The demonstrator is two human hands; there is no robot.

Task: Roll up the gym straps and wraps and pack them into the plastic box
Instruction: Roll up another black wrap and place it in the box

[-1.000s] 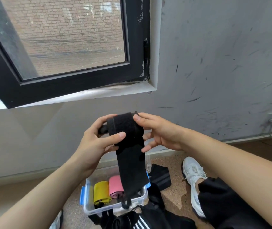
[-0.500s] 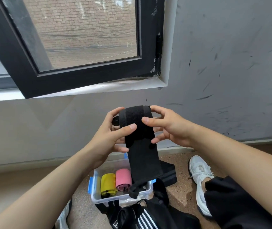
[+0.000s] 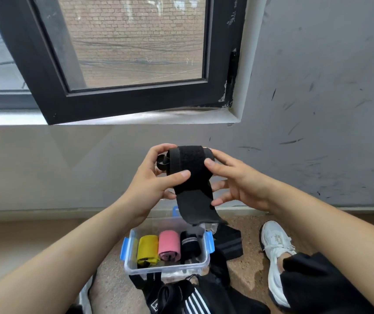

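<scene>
A black wrap (image 3: pixel 190 168) is held up in front of the wall, partly rolled, with a short tail hanging down. My left hand (image 3: pixel 152 177) grips the roll's left side, thumb across its front. My right hand (image 3: pixel 233 180) holds its right side with thumb and fingers around it. Below on the floor stands a clear plastic box (image 3: pixel 201 266) with blue clips. Inside it lie a yellow roll (image 3: pixel 147 251), a pink roll (image 3: pixel 169 245) and a black roll with white stripes (image 3: pixel 190 244).
More black straps (image 3: pixel 229 244) lie on the floor right of the box, and black striped gear (image 3: pixel 181 298) lies in front of it. A white shoe (image 3: pixel 276 252) is at the right. An open black window frame (image 3: pixel 122 103) hangs above against the grey wall.
The hanging tail of the black wrap has grown much shorter as the roll in my hands got thicker. The black striped roll in the box is now uncovered.
</scene>
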